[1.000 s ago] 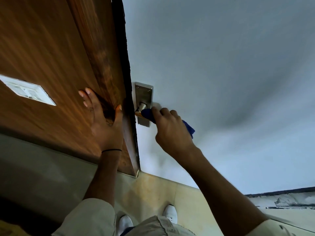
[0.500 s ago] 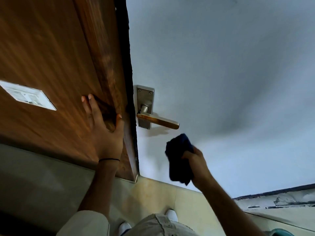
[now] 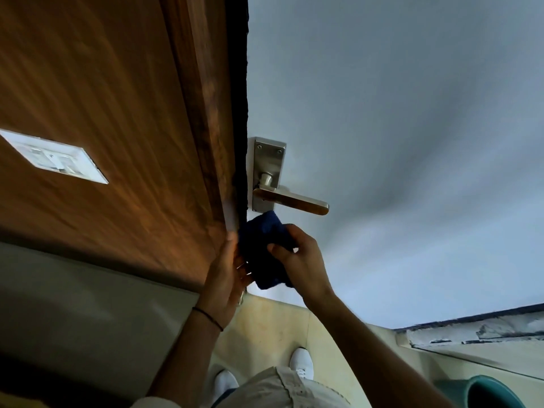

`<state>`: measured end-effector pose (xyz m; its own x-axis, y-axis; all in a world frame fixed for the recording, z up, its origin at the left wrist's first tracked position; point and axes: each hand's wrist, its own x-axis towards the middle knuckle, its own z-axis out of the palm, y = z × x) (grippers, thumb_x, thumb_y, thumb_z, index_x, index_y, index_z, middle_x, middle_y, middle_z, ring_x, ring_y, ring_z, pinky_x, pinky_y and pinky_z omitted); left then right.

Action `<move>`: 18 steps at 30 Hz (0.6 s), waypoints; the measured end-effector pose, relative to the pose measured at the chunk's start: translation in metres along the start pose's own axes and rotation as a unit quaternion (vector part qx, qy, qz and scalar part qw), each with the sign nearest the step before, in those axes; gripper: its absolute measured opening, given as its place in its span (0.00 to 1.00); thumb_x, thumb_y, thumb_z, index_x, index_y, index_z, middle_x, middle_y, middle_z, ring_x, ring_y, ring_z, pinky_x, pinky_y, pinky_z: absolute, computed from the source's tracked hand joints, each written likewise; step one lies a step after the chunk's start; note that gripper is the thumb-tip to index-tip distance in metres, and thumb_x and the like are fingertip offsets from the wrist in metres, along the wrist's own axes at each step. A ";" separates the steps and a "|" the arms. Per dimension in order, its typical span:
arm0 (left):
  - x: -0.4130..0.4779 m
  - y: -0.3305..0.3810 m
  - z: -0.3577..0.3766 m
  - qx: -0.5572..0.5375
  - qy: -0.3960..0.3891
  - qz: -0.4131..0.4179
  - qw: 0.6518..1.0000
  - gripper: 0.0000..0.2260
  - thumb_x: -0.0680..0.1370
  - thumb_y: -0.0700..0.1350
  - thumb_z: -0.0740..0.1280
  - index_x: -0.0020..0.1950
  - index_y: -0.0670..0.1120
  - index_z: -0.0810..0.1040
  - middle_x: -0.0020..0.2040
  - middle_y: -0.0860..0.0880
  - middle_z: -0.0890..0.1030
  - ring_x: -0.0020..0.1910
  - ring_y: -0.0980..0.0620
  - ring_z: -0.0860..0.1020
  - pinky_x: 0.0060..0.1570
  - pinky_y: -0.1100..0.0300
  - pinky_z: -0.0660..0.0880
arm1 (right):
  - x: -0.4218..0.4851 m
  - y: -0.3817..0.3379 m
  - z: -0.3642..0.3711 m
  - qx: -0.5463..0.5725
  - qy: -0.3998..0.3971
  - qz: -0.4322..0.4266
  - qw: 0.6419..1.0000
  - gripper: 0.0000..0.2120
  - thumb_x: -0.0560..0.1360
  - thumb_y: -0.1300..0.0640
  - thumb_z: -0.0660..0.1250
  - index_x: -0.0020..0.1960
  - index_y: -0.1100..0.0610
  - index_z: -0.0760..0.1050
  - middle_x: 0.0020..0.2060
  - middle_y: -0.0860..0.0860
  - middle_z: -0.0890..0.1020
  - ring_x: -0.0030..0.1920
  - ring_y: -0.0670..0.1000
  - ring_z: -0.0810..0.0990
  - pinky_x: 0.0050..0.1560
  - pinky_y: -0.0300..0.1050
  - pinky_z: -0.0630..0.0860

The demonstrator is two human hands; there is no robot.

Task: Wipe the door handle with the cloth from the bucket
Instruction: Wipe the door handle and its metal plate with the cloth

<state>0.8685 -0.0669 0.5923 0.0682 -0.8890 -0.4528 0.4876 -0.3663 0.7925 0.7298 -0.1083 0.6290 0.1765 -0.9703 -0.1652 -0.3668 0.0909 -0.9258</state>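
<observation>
Door handle (image 3: 290, 201): uncovered, on pale door. Dark blue cloth (image 3: 265, 248): held just below it, gripped by right hand (image 3: 303, 266) fingers, cupped by left hand (image 3: 226, 272).

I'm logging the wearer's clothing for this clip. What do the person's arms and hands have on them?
Both forearms are bare, no gloves. The left hand has a thin black band around its wrist. The right hand shows no band, watch or ring. Pale, light-coloured short sleeves show at the bottom edge of the view.
</observation>
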 end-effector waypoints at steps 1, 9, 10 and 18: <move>-0.001 0.000 -0.001 0.017 -0.006 0.019 1.000 0.22 0.77 0.58 0.59 0.67 0.50 0.75 0.61 0.45 0.82 0.58 0.49 0.82 0.50 0.57 0.81 | 0.001 0.003 0.003 -0.073 0.022 -0.022 0.997 0.08 0.76 0.59 0.67 0.55 0.54 0.78 0.49 0.49 0.79 0.52 0.52 0.77 0.54 0.48 0.78; -0.002 -0.007 0.004 0.002 -0.026 0.009 1.000 0.17 0.78 0.50 0.65 0.65 0.46 0.78 0.62 0.40 0.81 0.62 0.40 0.79 0.67 0.40 0.71 | -0.004 0.008 0.001 -0.133 -0.013 0.002 0.991 0.08 0.75 0.53 0.70 0.53 0.53 0.79 0.46 0.45 0.81 0.46 0.46 0.79 0.45 0.36 0.75; -0.001 -0.009 0.007 -0.004 0.006 0.008 1.000 0.17 0.78 0.50 0.65 0.64 0.47 0.79 0.61 0.41 0.82 0.61 0.40 0.80 0.67 0.39 0.72 | -0.006 0.008 -0.001 -0.129 0.003 0.001 0.992 0.08 0.75 0.53 0.70 0.54 0.53 0.78 0.46 0.45 0.81 0.44 0.45 0.79 0.43 0.32 0.74; 0.008 0.022 0.033 -0.073 0.176 0.100 0.977 0.09 0.80 0.48 0.63 0.60 0.52 0.77 0.62 0.46 0.80 0.61 0.46 0.79 0.64 0.47 0.74 | -0.013 -0.019 -0.056 -0.162 0.223 -0.225 0.935 0.10 0.77 0.59 0.68 0.58 0.54 0.77 0.53 0.48 0.79 0.51 0.49 0.77 0.50 0.36 0.72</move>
<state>0.8512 -0.0913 0.6195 0.4568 -0.7798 -0.4282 0.5518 -0.1292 0.8239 0.6834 -0.1097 0.6674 0.0077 -0.8975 0.4410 -0.6171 -0.3513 -0.7041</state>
